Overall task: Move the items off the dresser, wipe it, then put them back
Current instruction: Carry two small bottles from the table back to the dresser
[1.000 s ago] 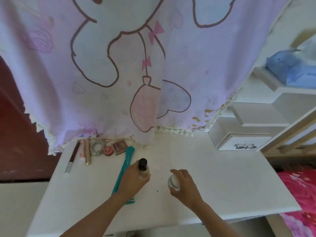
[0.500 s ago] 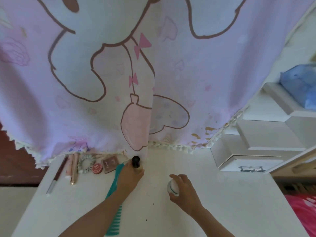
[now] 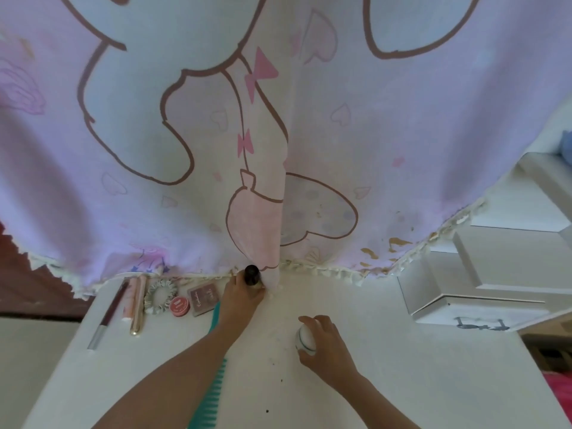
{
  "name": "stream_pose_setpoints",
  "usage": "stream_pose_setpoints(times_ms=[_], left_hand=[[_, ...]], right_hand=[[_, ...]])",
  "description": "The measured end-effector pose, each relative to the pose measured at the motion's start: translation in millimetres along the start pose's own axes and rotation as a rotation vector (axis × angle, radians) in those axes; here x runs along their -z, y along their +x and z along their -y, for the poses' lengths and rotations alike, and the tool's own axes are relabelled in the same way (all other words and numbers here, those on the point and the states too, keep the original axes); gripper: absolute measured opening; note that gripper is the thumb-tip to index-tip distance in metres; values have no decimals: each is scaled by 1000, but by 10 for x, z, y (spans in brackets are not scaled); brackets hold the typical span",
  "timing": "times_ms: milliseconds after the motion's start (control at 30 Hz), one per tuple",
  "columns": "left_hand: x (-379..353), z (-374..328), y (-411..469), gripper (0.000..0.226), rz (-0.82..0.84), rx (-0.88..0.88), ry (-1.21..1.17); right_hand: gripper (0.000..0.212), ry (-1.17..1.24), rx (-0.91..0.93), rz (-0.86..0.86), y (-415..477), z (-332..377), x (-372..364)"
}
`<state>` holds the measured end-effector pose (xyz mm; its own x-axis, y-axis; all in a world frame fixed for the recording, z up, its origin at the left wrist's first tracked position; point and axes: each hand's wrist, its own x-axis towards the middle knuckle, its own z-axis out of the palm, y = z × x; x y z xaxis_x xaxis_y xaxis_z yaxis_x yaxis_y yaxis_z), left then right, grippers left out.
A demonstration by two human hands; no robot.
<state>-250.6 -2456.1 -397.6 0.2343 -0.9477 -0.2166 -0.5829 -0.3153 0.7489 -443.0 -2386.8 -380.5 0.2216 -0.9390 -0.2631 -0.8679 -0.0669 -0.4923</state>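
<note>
On the white dresser top (image 3: pixel 418 376), my left hand (image 3: pixel 240 300) grips a small bottle with a black cap (image 3: pixel 251 274) at the back, right against the curtain's hem. My right hand (image 3: pixel 325 348) holds a white round jar with a teal stripe (image 3: pixel 305 340) near the middle. A teal comb (image 3: pixel 213 382) lies partly under my left forearm. Lined up at the back left are a dark pencil (image 3: pixel 106 315), a pink tube (image 3: pixel 130 297), a gold tube (image 3: pixel 137 306), a scrunchie (image 3: pixel 161 295), a small red tin (image 3: pixel 180 305) and a brown compact (image 3: pixel 204 298).
A lilac cartoon-print curtain (image 3: pixel 309 134) hangs over the back of the dresser. A white drawer box with a bow handle (image 3: pixel 473 308) stands at the right, shelves above it. Dark specks dot the top near the front. A red-brown wall shows at left.
My left hand has carried the black-capped bottle from the dresser's middle to the back by the curtain. The right hand with the white jar has moved slightly forward. The camera leaned in closer.
</note>
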Motion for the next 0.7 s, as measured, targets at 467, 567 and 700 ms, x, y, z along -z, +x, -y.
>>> stream_pose_setpoints(times_ms=[467, 567, 700], left_hand=[[397, 235, -446, 53, -14, -65, 217], [527, 411, -621, 48, -56, -13, 234], [625, 583, -832, 47, -91, 50, 293]], right_hand=[[60, -84, 128, 138, 362, 354, -247], [61, -114, 152, 154, 452, 458, -297], [61, -127, 194, 140, 549, 598, -363]])
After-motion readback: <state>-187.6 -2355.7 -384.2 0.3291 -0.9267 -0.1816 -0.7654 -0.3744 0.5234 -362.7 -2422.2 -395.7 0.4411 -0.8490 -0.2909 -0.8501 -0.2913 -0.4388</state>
